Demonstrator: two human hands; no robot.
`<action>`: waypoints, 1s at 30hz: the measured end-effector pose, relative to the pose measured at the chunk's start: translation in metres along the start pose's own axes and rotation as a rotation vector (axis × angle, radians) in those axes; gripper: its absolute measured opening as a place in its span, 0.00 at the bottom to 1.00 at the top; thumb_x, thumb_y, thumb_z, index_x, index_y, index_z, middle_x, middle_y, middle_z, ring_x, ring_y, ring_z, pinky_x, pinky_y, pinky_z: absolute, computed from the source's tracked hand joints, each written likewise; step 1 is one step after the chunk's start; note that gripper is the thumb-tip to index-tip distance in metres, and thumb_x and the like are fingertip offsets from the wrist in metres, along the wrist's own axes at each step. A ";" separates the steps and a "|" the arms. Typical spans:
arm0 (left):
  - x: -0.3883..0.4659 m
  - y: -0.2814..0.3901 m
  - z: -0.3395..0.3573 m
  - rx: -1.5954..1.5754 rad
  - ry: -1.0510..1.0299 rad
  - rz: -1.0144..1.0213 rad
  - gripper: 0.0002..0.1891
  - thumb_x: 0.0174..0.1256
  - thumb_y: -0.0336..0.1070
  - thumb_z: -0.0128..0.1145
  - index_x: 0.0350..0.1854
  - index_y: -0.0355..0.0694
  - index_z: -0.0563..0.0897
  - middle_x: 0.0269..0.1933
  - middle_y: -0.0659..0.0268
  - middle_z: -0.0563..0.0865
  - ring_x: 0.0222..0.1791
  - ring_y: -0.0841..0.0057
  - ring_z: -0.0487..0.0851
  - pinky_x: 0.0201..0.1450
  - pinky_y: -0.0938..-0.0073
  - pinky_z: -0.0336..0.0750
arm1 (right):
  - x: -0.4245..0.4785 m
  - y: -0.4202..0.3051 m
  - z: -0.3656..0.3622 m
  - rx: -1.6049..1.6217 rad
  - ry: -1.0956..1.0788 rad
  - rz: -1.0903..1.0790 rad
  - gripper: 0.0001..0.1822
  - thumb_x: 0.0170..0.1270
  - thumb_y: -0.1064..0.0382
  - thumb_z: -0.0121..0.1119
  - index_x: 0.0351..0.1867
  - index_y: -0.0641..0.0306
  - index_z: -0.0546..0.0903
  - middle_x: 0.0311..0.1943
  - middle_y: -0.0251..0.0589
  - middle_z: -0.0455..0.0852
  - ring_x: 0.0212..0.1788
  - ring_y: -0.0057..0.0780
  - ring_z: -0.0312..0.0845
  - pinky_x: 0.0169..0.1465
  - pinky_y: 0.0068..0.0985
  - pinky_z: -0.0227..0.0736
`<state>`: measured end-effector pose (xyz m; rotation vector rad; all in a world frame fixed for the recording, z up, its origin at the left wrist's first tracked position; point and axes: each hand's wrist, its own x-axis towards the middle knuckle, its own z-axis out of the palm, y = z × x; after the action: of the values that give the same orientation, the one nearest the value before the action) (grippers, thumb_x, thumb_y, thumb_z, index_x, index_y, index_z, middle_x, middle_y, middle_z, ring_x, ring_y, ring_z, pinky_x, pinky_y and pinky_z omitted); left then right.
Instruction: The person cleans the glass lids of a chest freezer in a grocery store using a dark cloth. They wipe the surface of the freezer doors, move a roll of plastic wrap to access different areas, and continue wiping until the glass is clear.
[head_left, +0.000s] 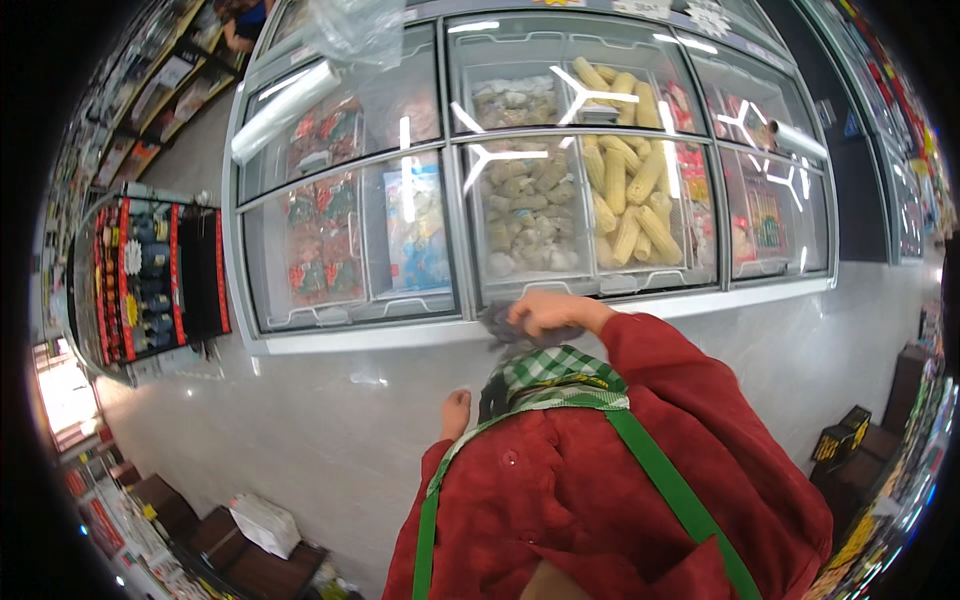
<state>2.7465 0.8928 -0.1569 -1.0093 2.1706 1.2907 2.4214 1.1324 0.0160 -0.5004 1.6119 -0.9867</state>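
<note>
A crumpled grey cloth (501, 322) is gripped in my right hand (551, 311), close to the front edge of a glass-topped chest freezer (375, 339). My left hand (456, 412) hangs low beside the green checked apron (562, 367), its fingers curled and no object visible in it. Under the sliding glass lids lie corn cobs (626, 176), wrapped pale food pieces (532, 187), red-and-green packages (324, 232) and a blue-and-white bag (416, 232). Light reflections cross the glass.
Rolls of clear plastic bags (285, 112) (799, 141) rest on the freezer at both sides. A rack of bottles (154, 277) stands to the left. Behind it are shelves, with part of a person (240, 26) at the top left. A white package (264, 525) sits on a low dark platform (247, 559).
</note>
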 end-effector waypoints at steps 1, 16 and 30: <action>0.009 -0.034 0.003 0.008 0.022 0.026 0.17 0.70 0.43 0.54 0.47 0.33 0.84 0.41 0.49 0.88 0.44 0.53 0.85 0.48 0.60 0.77 | -0.036 0.007 -0.004 -0.052 -0.029 -0.047 0.31 0.33 0.70 0.60 0.49 0.66 0.84 0.42 0.47 0.87 0.46 0.37 0.81 0.50 0.28 0.74; 0.009 0.031 0.006 0.016 -0.175 0.005 0.17 0.68 0.43 0.55 0.46 0.33 0.85 0.29 0.62 0.85 0.26 0.77 0.81 0.31 0.72 0.75 | -0.310 0.162 -0.071 -0.857 1.554 0.347 0.20 0.50 0.74 0.60 0.47 0.61 0.81 0.49 0.47 0.82 0.49 0.48 0.77 0.53 0.40 0.74; -0.022 -0.033 -0.024 0.250 -0.137 -0.086 0.21 0.70 0.50 0.54 0.43 0.34 0.85 0.37 0.55 0.88 0.37 0.65 0.86 0.40 0.65 0.78 | -0.074 0.112 -0.094 -0.629 1.221 -0.208 0.16 0.46 0.72 0.60 0.39 0.54 0.85 0.56 0.34 0.76 0.52 0.43 0.72 0.50 0.35 0.77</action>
<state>2.7860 0.8703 -0.1492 -0.8765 2.0969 0.9892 2.3736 1.2830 -0.0291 -0.5066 3.0664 -0.9664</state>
